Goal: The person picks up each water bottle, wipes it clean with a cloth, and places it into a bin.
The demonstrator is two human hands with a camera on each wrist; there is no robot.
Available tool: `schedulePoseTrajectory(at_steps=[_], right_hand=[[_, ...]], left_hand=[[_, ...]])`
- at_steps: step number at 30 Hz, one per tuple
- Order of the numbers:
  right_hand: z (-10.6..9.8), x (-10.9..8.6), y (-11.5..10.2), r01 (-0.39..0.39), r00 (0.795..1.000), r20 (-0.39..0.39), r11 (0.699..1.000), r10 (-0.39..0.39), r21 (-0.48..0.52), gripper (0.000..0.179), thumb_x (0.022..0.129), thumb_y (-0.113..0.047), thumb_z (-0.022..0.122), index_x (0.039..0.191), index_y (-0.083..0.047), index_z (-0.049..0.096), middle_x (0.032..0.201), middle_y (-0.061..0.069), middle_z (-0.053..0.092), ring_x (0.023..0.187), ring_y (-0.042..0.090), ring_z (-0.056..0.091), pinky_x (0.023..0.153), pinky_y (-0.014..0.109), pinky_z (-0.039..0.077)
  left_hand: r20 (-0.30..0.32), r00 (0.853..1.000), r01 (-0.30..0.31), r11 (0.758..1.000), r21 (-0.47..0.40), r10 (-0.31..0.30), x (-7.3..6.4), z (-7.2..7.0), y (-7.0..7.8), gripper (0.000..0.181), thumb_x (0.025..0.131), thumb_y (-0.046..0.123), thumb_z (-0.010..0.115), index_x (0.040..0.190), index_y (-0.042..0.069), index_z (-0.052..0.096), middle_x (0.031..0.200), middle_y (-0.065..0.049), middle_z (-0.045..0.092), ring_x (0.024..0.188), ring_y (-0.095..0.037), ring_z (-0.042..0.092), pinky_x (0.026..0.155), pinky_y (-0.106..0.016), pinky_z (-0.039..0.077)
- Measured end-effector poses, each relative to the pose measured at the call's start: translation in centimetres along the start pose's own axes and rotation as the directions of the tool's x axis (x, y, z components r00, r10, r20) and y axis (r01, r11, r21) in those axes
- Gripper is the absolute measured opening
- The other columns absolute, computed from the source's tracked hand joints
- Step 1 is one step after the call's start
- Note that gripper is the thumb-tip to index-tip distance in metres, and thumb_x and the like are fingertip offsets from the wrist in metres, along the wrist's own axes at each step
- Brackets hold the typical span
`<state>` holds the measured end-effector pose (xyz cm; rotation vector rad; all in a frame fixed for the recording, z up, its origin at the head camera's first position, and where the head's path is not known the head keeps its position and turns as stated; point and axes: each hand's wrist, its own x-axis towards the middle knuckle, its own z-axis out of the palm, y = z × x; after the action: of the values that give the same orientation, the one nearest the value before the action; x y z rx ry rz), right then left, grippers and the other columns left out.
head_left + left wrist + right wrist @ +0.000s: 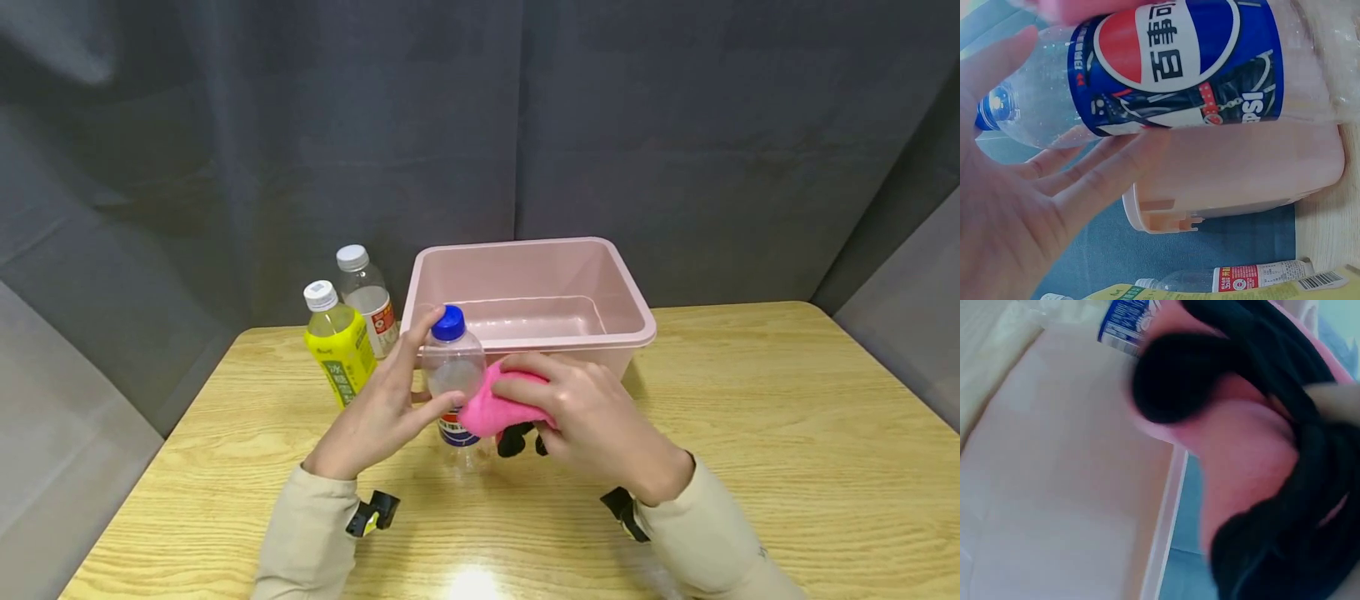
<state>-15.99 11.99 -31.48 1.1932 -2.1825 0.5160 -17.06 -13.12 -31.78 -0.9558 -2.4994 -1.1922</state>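
Observation:
A clear plastic Pepsi bottle [456, 362] with a blue cap [448, 323] stands upright in front of the pink bin. My left hand [378, 408] holds it from the left, thumb on the near side and fingers behind. Its blue, red and white label [1172, 62] shows large in the left wrist view. My right hand [592, 417] grips a bunched pink cloth [498, 404] with black parts [512, 440], right against the bottle's right side. Close up in the right wrist view, the cloth's black folds [1179, 378] are blurred and hide most of the fingers.
Behind the hands sits a pink rectangular bin [525, 343]. Left of it stand a yellow-labelled drink bottle [341, 354] and a clear bottle [380, 321] with a white cap. The wooden table [787, 417] extends to the right, with a dark curtain [675, 150] at its back.

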Motion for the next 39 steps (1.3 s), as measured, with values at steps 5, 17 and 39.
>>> schedulePoseTrajectory(at_steps=[5,17,39], right_hand=[[-0.3,0.4,-0.1,-0.01,0.965,-0.262,0.998,0.025,0.058,0.044,0.07,0.018,0.071,0.108,-0.004,0.076,0.114,0.016,0.07,0.099,0.035,0.07,0.083,0.046,0.06],[-0.3,0.7,-0.1,-0.023,0.932,-0.359,0.996,0.051,0.082,0.039,0.077,0.014,0.067,0.109,-0.004,0.076,0.117,0.015,0.069,0.103,0.031,0.069,0.081,0.045,0.06],[3.6,-1.0,-0.1,-0.115,0.847,0.527,0.992,0.069,0.056,0.043,0.067,0.016,0.068,0.091,-0.018,0.078,0.089,-0.006,0.069,0.072,0.009,0.061,0.061,0.027,0.051]], left_hand=[[-0.001,1.0,-0.005,1.0,-0.006,0.005,-0.1,0.0,-0.1,0.094,0.091,0.008,0.077,0.16,0.026,0.014,0.152,-0.02,0.038,0.111,-0.034,0.063,0.076,-0.033,0.062],[0.005,0.999,-0.035,0.999,-0.021,0.035,0.0,0.0,-0.1,0.094,0.091,0.004,0.076,0.159,0.025,0.015,0.15,-0.019,0.04,0.111,-0.034,0.064,0.075,-0.031,0.062],[0.002,1.0,-0.011,1.0,0.021,0.011,0.1,0.0,0.1,0.093,0.091,0.013,0.077,0.159,0.028,0.015,0.155,-0.019,0.036,0.117,-0.036,0.06,0.077,-0.036,0.062]])
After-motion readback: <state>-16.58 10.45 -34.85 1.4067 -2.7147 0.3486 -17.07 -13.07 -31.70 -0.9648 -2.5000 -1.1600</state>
